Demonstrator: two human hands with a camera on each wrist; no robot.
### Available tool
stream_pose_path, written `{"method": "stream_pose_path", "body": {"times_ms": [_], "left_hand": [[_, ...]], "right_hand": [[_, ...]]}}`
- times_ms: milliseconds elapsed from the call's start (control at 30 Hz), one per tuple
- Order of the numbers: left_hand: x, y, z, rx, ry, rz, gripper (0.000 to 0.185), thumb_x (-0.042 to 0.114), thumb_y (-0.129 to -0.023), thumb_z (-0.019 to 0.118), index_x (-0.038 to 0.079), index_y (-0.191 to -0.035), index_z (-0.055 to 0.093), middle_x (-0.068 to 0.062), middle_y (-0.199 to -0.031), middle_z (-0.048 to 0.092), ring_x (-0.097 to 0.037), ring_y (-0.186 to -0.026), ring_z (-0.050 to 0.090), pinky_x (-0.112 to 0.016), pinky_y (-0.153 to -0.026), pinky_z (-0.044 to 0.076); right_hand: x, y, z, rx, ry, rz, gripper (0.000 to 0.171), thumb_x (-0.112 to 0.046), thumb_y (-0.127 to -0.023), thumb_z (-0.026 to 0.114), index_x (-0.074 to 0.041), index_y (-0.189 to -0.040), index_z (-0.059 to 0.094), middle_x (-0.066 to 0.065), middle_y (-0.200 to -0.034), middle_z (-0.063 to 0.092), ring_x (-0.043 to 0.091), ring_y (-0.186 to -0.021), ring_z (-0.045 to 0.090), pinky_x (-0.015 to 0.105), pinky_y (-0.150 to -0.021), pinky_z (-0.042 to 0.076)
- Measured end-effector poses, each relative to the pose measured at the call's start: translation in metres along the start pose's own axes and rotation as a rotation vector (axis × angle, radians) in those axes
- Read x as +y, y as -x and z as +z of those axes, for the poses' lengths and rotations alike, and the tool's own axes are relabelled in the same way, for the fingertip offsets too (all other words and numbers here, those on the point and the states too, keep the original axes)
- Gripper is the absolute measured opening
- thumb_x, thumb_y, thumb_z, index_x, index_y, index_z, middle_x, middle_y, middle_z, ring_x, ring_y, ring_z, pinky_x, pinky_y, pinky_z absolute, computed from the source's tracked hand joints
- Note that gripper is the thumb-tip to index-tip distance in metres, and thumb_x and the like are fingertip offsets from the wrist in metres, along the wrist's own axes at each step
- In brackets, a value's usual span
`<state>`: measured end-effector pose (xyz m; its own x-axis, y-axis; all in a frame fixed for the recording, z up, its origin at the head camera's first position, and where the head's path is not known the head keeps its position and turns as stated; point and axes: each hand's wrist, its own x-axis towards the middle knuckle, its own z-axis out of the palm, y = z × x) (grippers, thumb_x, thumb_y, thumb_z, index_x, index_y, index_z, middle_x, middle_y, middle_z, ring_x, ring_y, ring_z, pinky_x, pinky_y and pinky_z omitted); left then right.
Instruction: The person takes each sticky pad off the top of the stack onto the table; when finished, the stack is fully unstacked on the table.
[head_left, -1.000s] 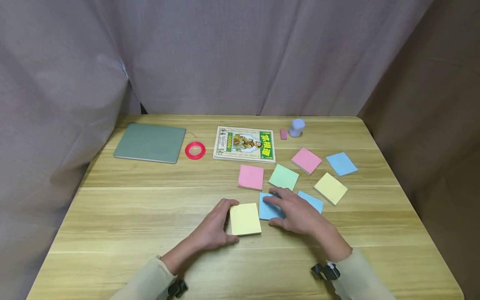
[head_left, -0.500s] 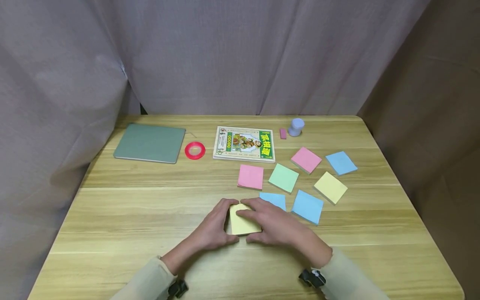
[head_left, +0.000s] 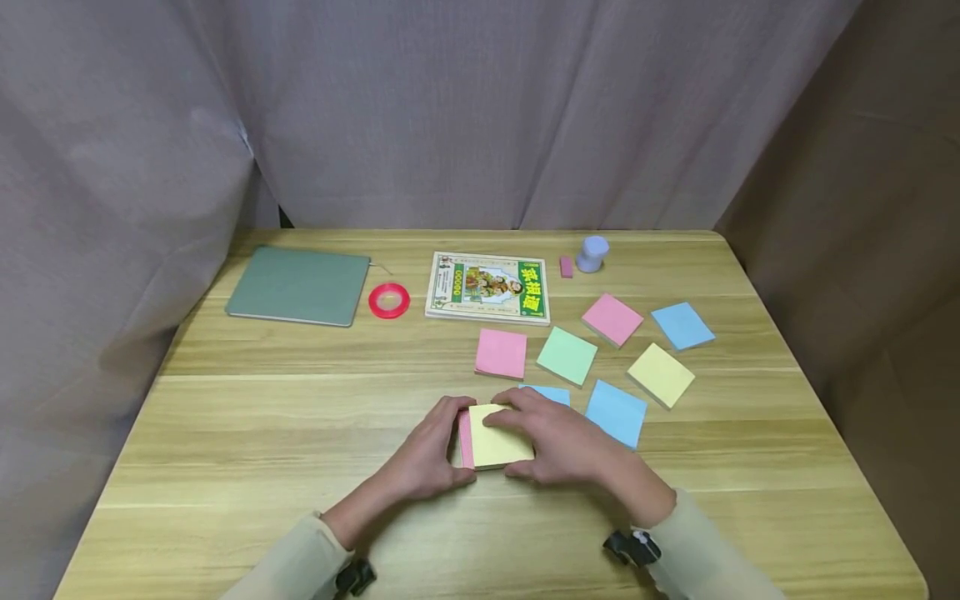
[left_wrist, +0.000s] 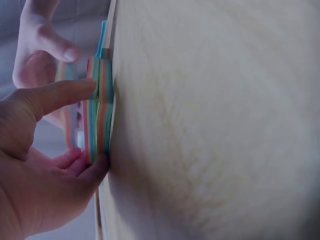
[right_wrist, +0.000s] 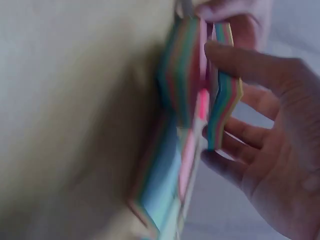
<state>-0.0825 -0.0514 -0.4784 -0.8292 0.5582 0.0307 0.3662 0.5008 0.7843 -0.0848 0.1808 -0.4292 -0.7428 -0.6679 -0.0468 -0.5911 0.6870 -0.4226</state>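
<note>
- Left hand (head_left: 427, 454) grips the near-centre stack (head_left: 467, 442), steadying its left edge.
- Right hand (head_left: 558, 446) pinches the yellow-topped pad (head_left: 498, 446), half-seated on that stack.
- Seven loose pads (head_left: 567, 356) lie farther right, seemingly yet ungathered.

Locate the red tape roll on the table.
In the head view, the red tape roll lies at the far left, between the green pad and the book.

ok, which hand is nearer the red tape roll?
Left. The left hand grips the sticky-note stack's left edge, below and just right of the red tape roll; the right hand sits farther right on the stack.
</note>
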Motion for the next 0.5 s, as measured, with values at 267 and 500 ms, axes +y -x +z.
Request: {"method": "stream_pose_path", "body": {"times_ms": [267,500], "left_hand": [[0.002,0.000,0.000,-0.020,0.014,-0.032,0.090,0.007,-0.064,0.089,0.004,-0.140,0.040,-0.005,-0.132,0.048,-0.017,-0.122,0.046,-0.037,-0.106,0.038],[0.003,-0.001,0.000,-0.025,0.013,-0.037,0.088,0.007,-0.066,0.089,0.004,-0.139,0.041,-0.005,-0.132,0.048,-0.017,-0.122,0.045,-0.037,-0.106,0.038]], "right_hand": [[0.065,0.010,-0.054,0.160,-0.130,0.234,0.063,-0.033,-0.072,0.087,-0.016,-0.129,0.063,0.008,-0.137,0.054,0.031,-0.125,0.048,0.056,-0.101,0.039],[0.156,0.005,-0.088,0.435,-0.144,0.608,0.072,-0.047,-0.076,0.081,-0.007,-0.132,0.059,0.023,-0.142,0.047,0.043,-0.110,0.054,0.056,-0.091,0.042]]}}
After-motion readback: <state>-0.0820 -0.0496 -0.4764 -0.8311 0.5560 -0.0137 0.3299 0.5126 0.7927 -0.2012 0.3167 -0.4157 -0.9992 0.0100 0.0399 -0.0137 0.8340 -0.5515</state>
